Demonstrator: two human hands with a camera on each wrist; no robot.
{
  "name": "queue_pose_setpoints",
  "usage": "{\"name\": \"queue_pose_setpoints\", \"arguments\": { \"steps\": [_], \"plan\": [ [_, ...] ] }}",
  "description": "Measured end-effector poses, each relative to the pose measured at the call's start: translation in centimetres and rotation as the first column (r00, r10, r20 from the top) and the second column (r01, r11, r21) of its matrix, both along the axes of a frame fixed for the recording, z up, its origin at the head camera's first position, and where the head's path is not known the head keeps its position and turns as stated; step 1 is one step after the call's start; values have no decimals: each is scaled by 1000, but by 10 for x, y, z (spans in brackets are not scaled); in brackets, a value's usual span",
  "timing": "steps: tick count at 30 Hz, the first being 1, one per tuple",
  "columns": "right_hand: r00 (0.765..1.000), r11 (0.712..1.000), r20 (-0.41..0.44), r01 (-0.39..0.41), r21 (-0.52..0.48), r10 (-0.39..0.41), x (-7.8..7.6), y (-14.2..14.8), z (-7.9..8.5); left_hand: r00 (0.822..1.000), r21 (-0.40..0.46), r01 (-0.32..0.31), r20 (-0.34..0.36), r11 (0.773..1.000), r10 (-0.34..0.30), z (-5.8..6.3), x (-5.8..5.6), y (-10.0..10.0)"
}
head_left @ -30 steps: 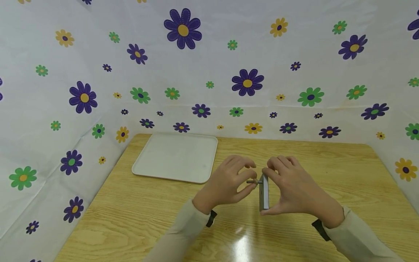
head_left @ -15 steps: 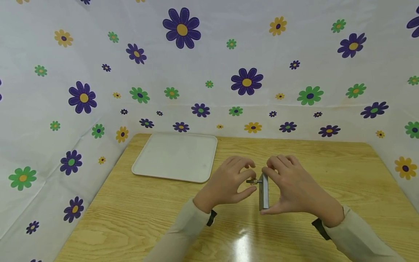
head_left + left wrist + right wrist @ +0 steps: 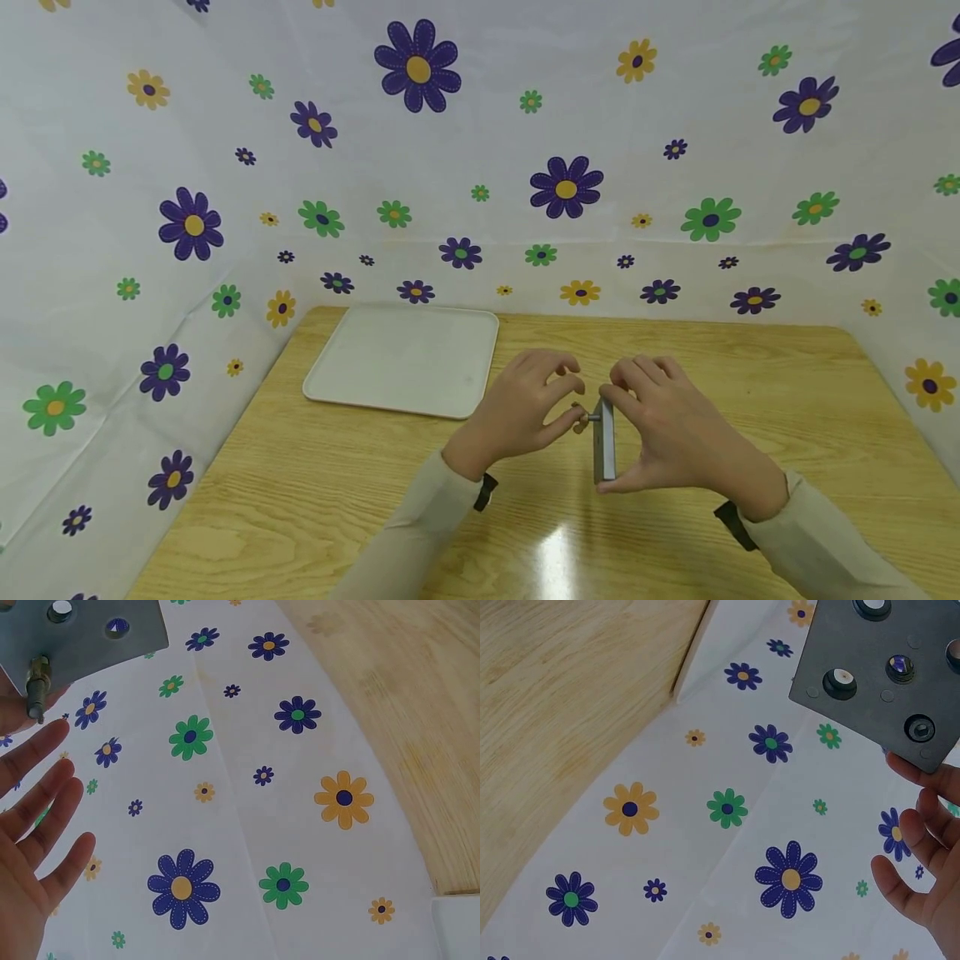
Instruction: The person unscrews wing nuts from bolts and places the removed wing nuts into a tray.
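My right hand [image 3: 675, 425] holds a grey metal plate [image 3: 608, 442] on edge above the table, with thumb at its lower edge and fingertips at the upper one. A threaded bolt [image 3: 595, 417] sticks out of the plate's left face and carries a brass-coloured nut [image 3: 39, 671]. The thumb of my left hand [image 3: 517, 408] is right at the nut, while its other fingers spread apart in the left wrist view. Round holes pierce the plate [image 3: 112, 656] beside the bolt. The plate's dark other face [image 3: 870, 712] shows several round openings in the right wrist view.
A white tray [image 3: 405, 358] lies at the back left of the wooden table [image 3: 315, 500]. Flower-printed cloth [image 3: 480, 150] hangs behind the table and along its sides.
My left index finger has lifted from the bolt and the thumb has moved up against the nut, which shows at a different turn. The right hand and plate stay put.
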State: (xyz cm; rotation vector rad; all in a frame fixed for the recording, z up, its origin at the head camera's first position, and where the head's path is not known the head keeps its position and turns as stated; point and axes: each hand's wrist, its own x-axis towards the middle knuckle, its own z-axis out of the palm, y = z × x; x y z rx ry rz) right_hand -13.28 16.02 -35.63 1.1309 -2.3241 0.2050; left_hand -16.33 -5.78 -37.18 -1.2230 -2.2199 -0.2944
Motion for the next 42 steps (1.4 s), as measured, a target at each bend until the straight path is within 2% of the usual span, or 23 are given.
{"name": "queue_pose_setpoints", "arguments": {
  "steps": [3, 6, 11, 14, 18, 25, 37, 42],
  "plan": [
    [1000, 1000, 10, 5, 3, -5, 0, 0, 0, 1000, -13, -16, -14, 1000, 16, 0, 0, 0],
    [1000, 1000, 9, 5, 0, -5, 0, 1, 0, 996, -51, -50, -79, 997, 46, 0, 1, 0],
    [1000, 1000, -2, 1, -10, -1, -1, 1, -2, 970, -108, -107, -229, 988, 80, 1, 5, 0],
    [1000, 1000, -5, -1, -13, 1, -1, 1, -2, 961, -122, -114, -267, 986, 78, 1, 6, 0],
    [1000, 1000, -3, -4, -12, 4, -2, 2, -2, 960, -135, -103, -271, 986, 63, 0, 6, 1],
    [1000, 1000, -1, -8, -15, 8, -2, 2, -2, 971, -174, -58, -240, 983, 14, 1, 7, 2],
    [1000, 1000, -8, -12, -18, 12, -2, 2, -2, 968, -141, -75, -247, 987, 38, -3, 8, 4],
    [1000, 1000, -8, -14, -18, 13, -2, 1, -3, 974, -159, -63, -224, 985, 26, -5, 7, 3]
  ]
}}
